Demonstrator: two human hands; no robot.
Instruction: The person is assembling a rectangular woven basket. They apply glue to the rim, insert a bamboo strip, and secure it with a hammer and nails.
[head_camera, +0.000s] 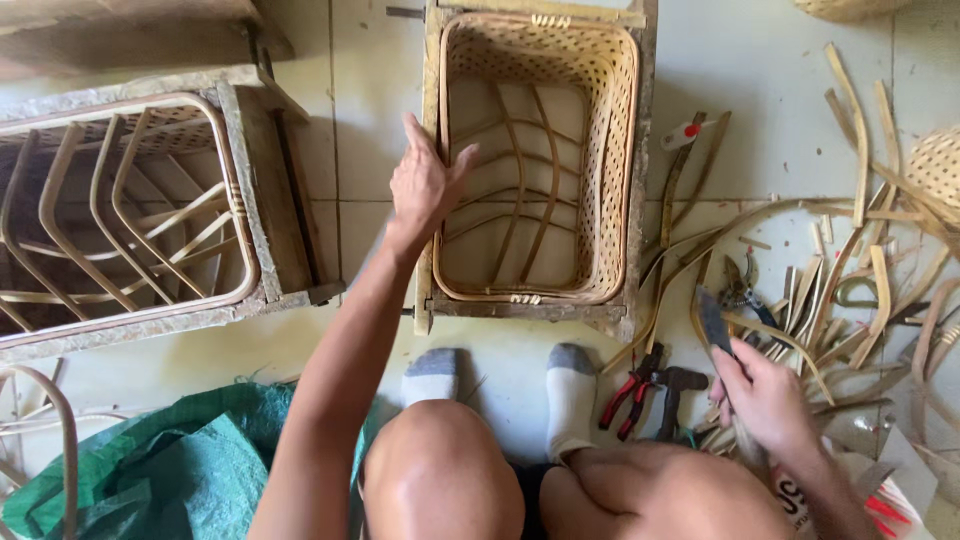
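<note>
Two rattan baskets in wooden frames on pale tiled floor (350, 120). Left hand (425, 180) open, touching centre woven basket (540, 160) rim at 9 o'clock; right hand (765, 400) gripping knife (715, 320); cane strips (850, 270) scattered at 3 o'clock.

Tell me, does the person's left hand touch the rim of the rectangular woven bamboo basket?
Touching. In the head view, the left hand lies on the left rim of the rectangular woven bamboo basket, thumb over the edge, no gap visible.

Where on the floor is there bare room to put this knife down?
Bare tile lies between the wooden frame and the woven basket, and above the bamboo strips at upper right. Around the right hand it is crowded with strips and pliers.
</note>
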